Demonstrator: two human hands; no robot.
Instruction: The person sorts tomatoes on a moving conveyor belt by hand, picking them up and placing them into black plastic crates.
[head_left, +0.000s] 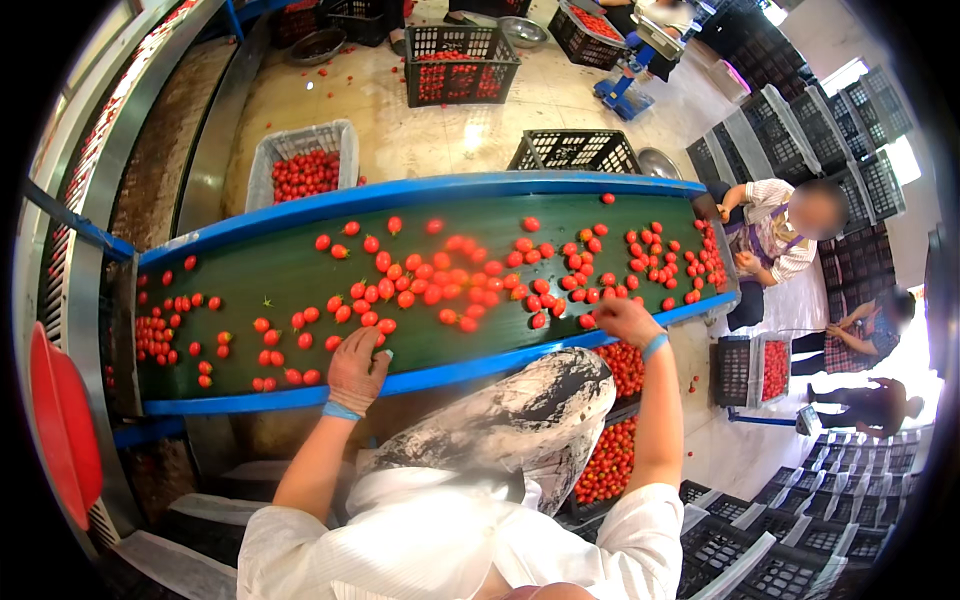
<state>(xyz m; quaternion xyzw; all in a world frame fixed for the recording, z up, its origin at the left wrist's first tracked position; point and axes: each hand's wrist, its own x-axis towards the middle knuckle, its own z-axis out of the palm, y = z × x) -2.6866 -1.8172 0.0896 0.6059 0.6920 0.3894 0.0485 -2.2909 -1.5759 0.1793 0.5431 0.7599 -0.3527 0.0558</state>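
Observation:
Many small red tomatoes (361, 307) lie scattered over a green conveyor belt (247, 277) with blue side rails. My left hand (357, 371), a blue band at its wrist, reaches over the near rail (450, 375) at the belt's edge. Its fingertips are beside a few tomatoes; whether it holds one I cannot tell. Further right, my right hand (624, 321) is over the same rail, fingers bent, close to a tomato (586, 321). Its fingertips are partly hidden, so its grip is unclear. A blue band circles this wrist too.
Tomato-filled crates (606, 461) stand beside my legs below the belt. Beyond the far rail are a lined crate (259, 176) and black crates (463, 69). A person (772, 232) sits at the belt's right end. A red plastic object (64, 427) is at far left. Stacked crates line the right.

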